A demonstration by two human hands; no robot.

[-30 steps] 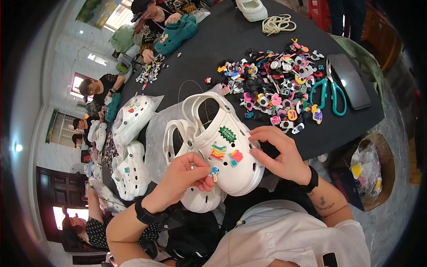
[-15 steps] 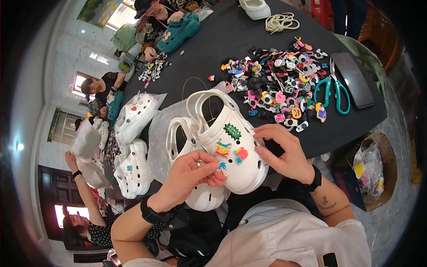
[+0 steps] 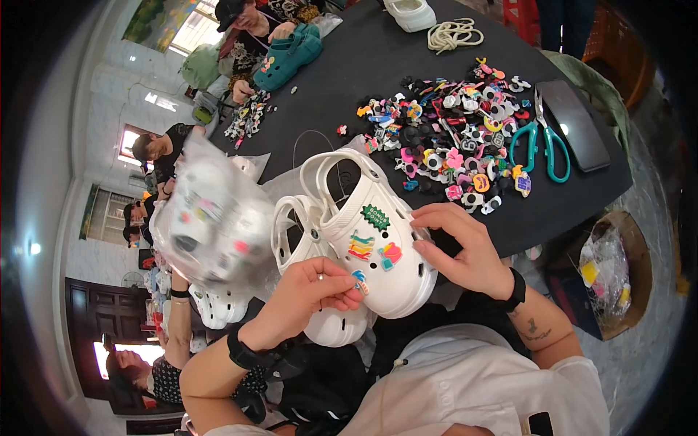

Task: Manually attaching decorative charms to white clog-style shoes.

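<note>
A white clog [image 3: 407, 291] lies tilted before me, its toe toward me. A green jagged shoe charm [image 3: 375, 217], a rainbow-striped charm [image 3: 360, 245] and a pink-and-orange charm [image 3: 390, 256] sit on its upper. Thumb and fingers of my left hand [image 3: 305, 294] pinch a small blue charm [image 3: 360, 280] at the upper's left side; whether it touches a hole is hidden. My right hand [image 3: 462, 243] grips the clog's right side. Partly beneath lies a second white clog [image 3: 336, 327].
Loose charms [image 3: 454, 138] are heaped on the black table [image 3: 327, 94], beside teal-handled scissors [image 3: 542, 142] and a dark flat case [image 3: 576, 127]. Cord [image 3: 454, 35] lies at the far side. A co-worker's bagged white clogs [image 3: 214, 218] are close on my left. An open carton [image 3: 618, 283] stands right.
The co-worker's plastic bag of clogs has swung right, toward my clogs, and now covers part of the shoes on the left. My left hand has shifted slightly left with the blue charm.
</note>
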